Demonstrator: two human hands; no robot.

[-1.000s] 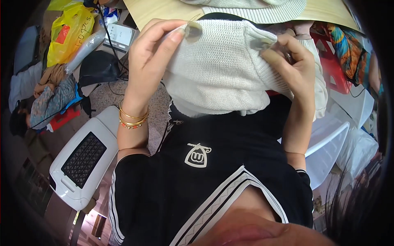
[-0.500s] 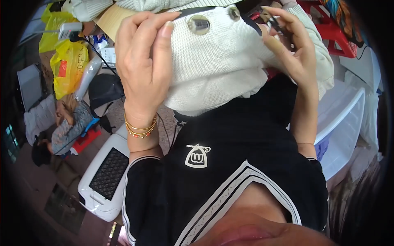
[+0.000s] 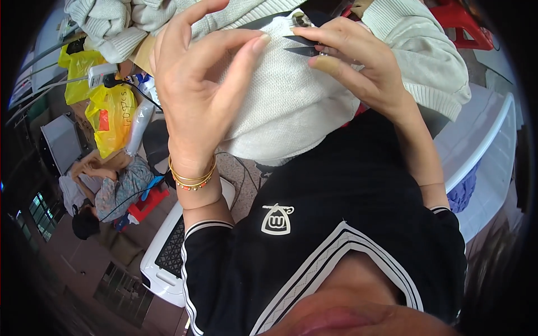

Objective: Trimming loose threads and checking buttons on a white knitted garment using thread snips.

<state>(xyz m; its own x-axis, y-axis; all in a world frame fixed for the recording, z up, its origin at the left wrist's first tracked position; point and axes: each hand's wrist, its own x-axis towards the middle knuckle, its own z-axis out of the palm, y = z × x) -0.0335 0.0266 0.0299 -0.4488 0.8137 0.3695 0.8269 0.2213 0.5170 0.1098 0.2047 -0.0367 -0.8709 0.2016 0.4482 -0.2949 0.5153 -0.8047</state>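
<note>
A white knitted garment (image 3: pixel 280 106) lies bunched over my lap and the work surface, with a dark shiny button (image 3: pixel 301 20) near its top edge. My left hand (image 3: pixel 204 84) is over the garment's left part, thumb and forefinger pinched together; anything between them is too small to make out. In my right hand (image 3: pixel 358 64) is a pair of thread snips (image 3: pixel 302 46), gripped between thumb and fingers. Their dark pointed blades are spread and point left toward my left fingertips, just below the button.
More white knitwear (image 3: pixel 112 28) is heaped at the far left and right. Yellow plastic bags (image 3: pixel 109 115) and a black cable lie to the left. A person (image 3: pixel 115 187) sits beyond. A white plastic bin (image 3: pixel 485 162) holding purple cloth stands at my right, near a red stool (image 3: pixel 462 25).
My right hand has moved left across the garment, bringing the snips into view with blades apart. My left hand has gone from resting on the knit to a pinch.
</note>
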